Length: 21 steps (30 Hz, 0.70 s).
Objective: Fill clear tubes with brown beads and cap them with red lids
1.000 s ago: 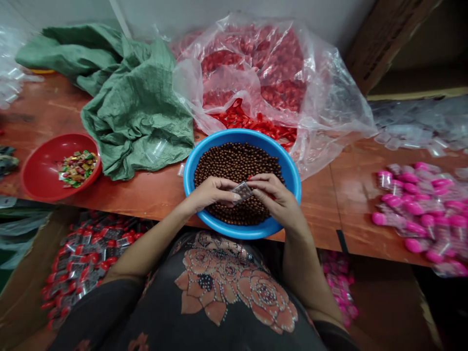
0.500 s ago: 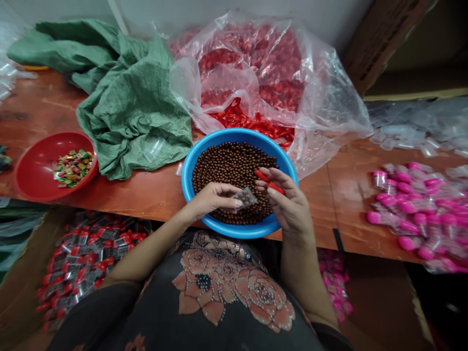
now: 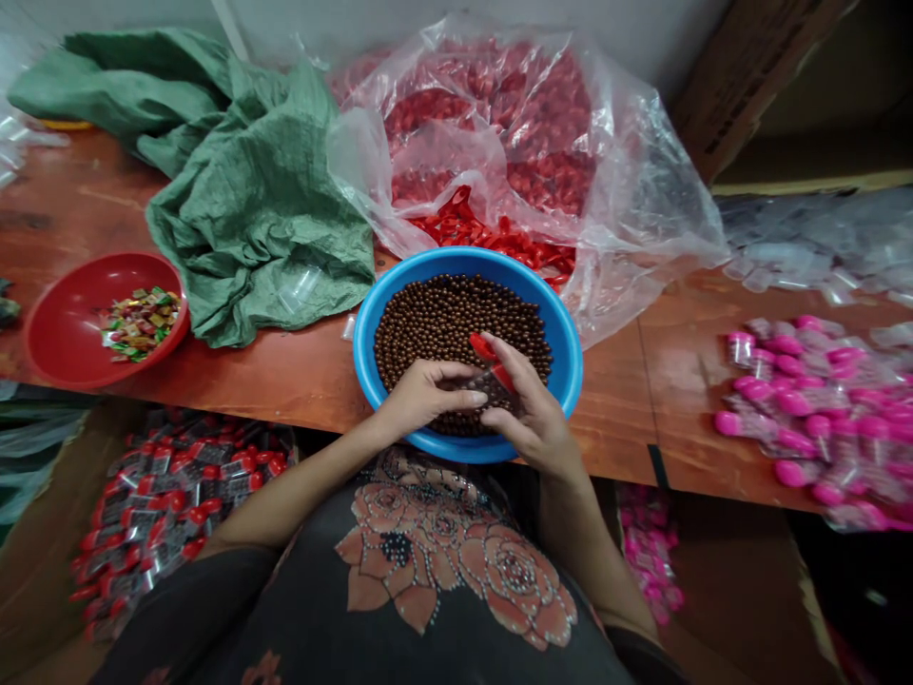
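Table (image 3: 606,428): under the blue bowl (image 3: 371,381)
Bag (image 3: 642,190): bowl's 12 o'clock, over red heap
Cloth (image 3: 263,219): 10 o'clock
Pink-capped tubes (image 3: 813,409): 3 o'clock
Red bowl (image 3: 64,323): 9 o'clock
Hands: left (image 3: 428,395) pinches case; right (image 3: 532,409) loosely holds red pieces (image 3: 483,345)
Case (image 3: 475,382): between hands, over brown beads (image 3: 456,314), blurred

worn on the head, facing forward and steeply down
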Motion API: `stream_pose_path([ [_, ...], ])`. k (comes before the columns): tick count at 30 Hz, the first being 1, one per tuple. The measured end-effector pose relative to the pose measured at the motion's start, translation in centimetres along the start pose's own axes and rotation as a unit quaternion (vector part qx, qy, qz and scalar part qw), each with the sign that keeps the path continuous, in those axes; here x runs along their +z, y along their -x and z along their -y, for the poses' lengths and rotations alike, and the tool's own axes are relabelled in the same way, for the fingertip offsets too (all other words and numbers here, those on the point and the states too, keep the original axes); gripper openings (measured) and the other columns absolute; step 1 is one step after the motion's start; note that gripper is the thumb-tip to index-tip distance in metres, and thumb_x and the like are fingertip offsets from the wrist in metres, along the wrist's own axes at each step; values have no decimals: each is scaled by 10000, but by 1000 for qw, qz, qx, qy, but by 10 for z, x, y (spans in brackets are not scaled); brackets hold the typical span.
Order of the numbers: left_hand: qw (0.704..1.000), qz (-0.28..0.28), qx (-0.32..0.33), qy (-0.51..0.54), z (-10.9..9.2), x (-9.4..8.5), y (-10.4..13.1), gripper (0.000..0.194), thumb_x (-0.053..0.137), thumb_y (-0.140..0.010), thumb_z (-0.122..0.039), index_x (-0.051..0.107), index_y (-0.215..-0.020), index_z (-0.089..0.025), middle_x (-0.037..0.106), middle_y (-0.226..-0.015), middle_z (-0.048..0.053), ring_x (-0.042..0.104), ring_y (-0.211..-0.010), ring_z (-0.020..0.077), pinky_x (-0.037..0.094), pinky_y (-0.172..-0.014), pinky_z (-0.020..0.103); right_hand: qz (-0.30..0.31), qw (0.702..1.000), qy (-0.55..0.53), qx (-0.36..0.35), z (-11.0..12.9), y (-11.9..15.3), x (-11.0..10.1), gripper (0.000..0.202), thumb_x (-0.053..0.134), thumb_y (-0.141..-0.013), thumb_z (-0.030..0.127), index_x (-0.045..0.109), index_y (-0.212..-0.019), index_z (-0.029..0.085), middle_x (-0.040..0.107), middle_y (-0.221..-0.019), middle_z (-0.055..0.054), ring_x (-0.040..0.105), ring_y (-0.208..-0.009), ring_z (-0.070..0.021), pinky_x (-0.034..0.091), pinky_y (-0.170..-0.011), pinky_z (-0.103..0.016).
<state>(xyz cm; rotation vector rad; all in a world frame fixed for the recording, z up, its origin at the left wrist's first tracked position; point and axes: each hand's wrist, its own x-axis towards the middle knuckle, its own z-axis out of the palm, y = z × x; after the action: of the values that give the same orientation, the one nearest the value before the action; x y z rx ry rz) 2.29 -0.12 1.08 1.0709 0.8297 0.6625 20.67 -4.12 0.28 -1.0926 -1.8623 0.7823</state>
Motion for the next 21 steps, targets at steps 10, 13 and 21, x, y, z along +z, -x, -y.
stream_pose_path([
  [10, 998, -53, 30, 4, 5, -2, 3, 320, 795, -714, -279, 766, -1015, -172, 768, -982, 52, 687, -853, 157, 526, -855, 311, -30, 978, 203, -33, -4, -13, 10, 856, 712, -806, 313, 252, -1526, 261, 549, -1406, -136, 565, -1258, -297, 507, -1021, -527],
  [13, 996, -69, 46, 22, 7, 1, 4, 287, 802, -688, -244, 774, -964, -170, 769, -954, 40, 684, -880, 160, 514, -916, 327, 6, 974, 222, -45, -8, -13, 9, 749, 671, -804, 294, 345, -1475, 223, 587, -1363, -150, 595, -1222, -302, 528, -983, -521],
  [21, 988, -30, -27, 146, 9, 4, -1, 518, 684, -789, -595, 708, -1067, -158, 741, -987, 97, 683, -901, 191, 539, -804, 308, 5, 976, 206, -73, -7, -17, 9, 819, 721, -762, 395, 329, -1466, 247, 611, -1334, -117, 586, -1235, -295, 446, -1086, -559],
])
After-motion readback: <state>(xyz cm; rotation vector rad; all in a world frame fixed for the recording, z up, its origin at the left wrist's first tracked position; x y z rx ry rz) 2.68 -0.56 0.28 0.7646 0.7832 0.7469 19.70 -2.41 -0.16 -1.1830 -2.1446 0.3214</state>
